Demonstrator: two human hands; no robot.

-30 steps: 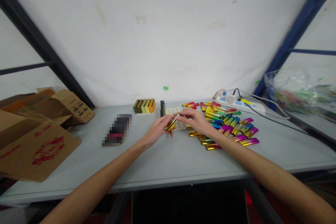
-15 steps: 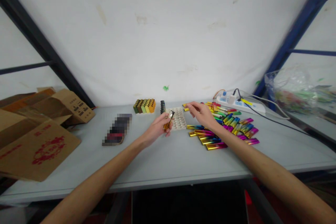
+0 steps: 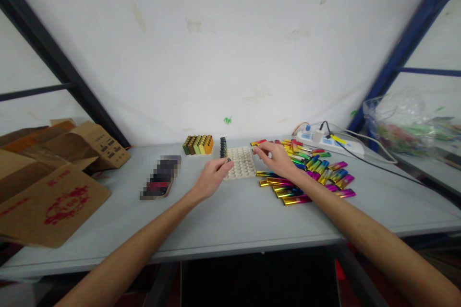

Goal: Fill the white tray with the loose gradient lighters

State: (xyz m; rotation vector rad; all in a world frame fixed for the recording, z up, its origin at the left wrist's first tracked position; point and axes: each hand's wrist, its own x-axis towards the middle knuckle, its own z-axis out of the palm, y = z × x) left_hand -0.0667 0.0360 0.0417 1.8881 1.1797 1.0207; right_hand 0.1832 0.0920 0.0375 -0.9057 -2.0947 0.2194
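Left hand: your thumb and forefinger were pinched shut on a small dark-tipped piece, at the white tray's near-left corner; most of it was hidden.
Right hand: your fingertips were drawn nearly together just beyond the tray's right edge; whether they held anything, you couldn't tell.
White tray: pitted with round pockets, dark pieces upright along its left edge.
Glossy pile: heaped under and beside your right forearm, crowding that side.
Room: grey tabletop ran from your hands to the front edge, and leftward to the pixelated phone-like slab.
Carton: red emblem and lettering, too blurred to read; black symbols on an upper flap.
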